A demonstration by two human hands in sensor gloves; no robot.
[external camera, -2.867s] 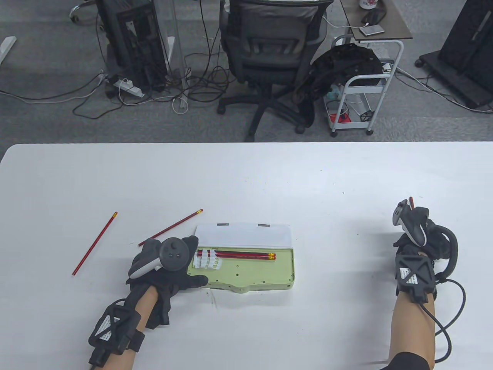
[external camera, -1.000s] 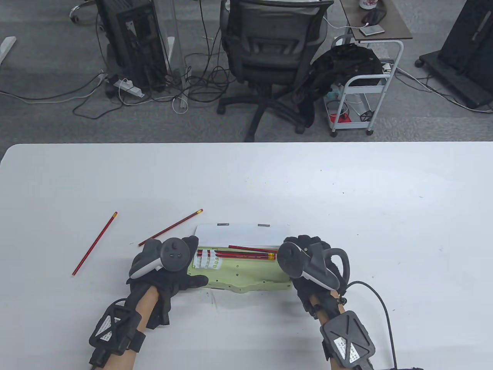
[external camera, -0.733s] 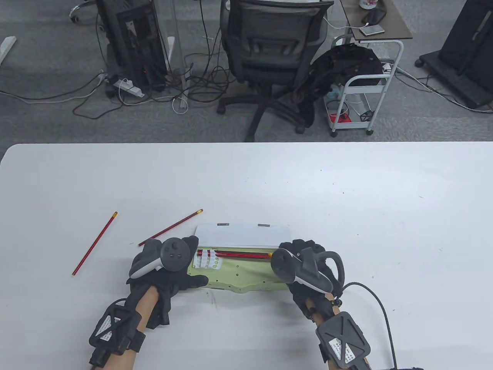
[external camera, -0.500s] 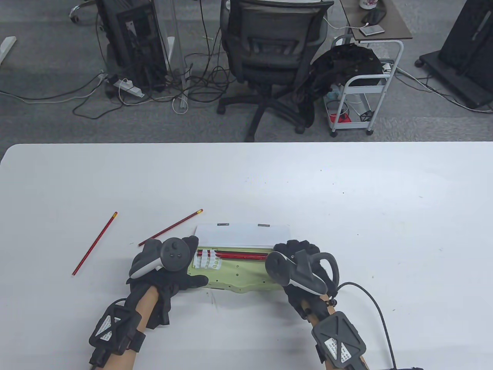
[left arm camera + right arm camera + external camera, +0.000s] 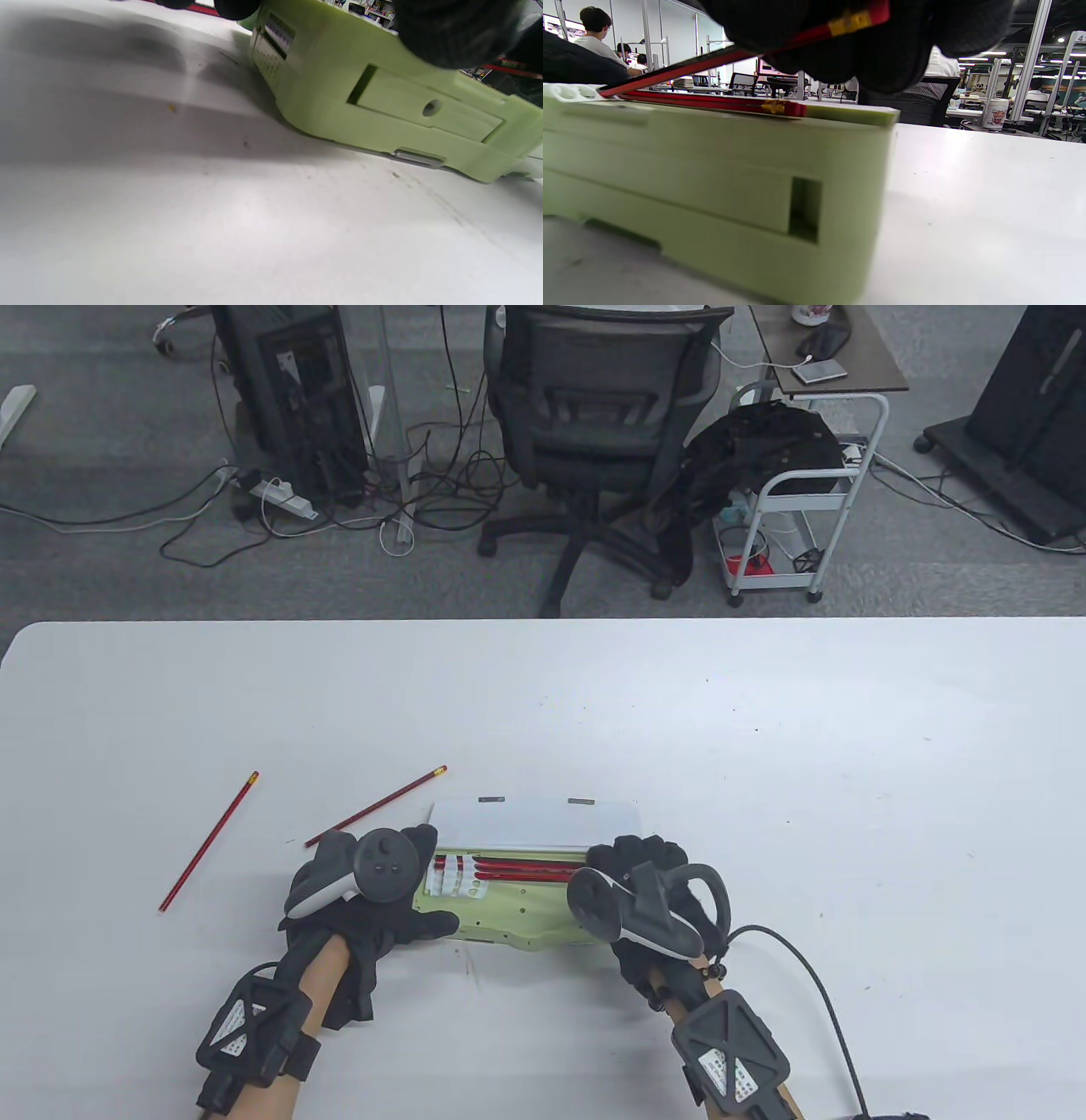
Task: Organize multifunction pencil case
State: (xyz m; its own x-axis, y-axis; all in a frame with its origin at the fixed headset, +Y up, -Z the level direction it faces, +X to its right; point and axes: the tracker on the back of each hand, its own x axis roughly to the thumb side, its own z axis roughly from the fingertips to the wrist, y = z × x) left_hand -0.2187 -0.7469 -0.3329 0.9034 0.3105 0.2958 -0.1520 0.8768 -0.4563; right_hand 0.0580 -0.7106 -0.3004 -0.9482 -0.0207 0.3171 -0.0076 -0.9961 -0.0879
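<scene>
Nearest the person, the left hand lies on the white bench at the left end of the pale green pencil case, its grip spread: the thumb stretches along the case's near edge and the fingers reach over the left corner, none of them curled round anything. The left wrist view shows a gloved fingertip resting on top of the green shell (the case's underside sits flat on the bench there).

The right hand covers the right end of the case. Its grip pinches a red pencil near the gold ferrule; in the right wrist view that pencil slants down from the fingers to the white holder at the case's far left end. Beneath it, another red pencil lies flat in the case.

In the table view the red pencils show side by side along the back of the tray, their left ends in the white holder. The white lid stands open behind them.

Just beyond the left hand, a loose red pencil lies diagonally on the bench, and another lies well to its left.

Past the bench's far edge stand an office chair and a white trolley.
</scene>
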